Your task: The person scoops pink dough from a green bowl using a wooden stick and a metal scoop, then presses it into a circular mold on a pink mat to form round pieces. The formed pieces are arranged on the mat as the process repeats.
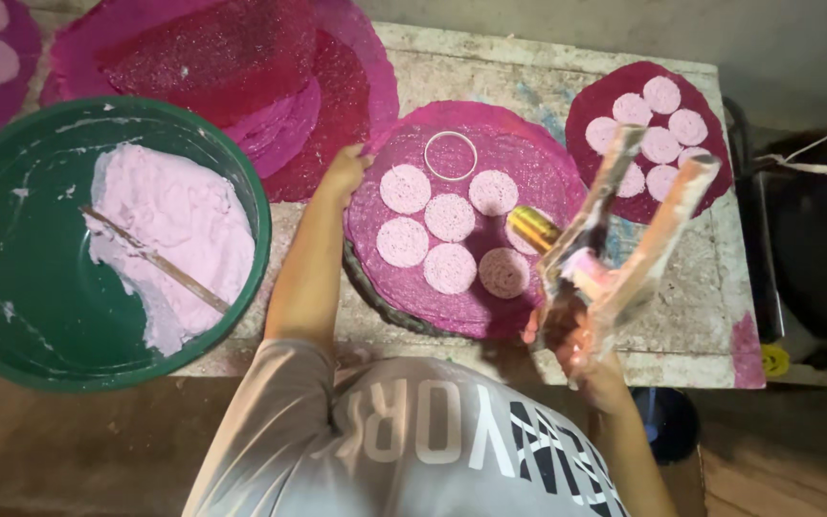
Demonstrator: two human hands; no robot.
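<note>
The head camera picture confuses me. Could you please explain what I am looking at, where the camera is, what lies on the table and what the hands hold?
There is no machine here: a person works with two bare hands, and the one camera sits on the person's head, looking down. The left hand touches the edge of a round pink mat that carries pale pink discs and a thin ring. The right hand grips a clear plastic piping bag with a gold nozzle over the mat. On the worn table also stand a green bowl of pink paste with a stick in it, a second filled mat at the far right, and stacked pink mats behind.
</note>
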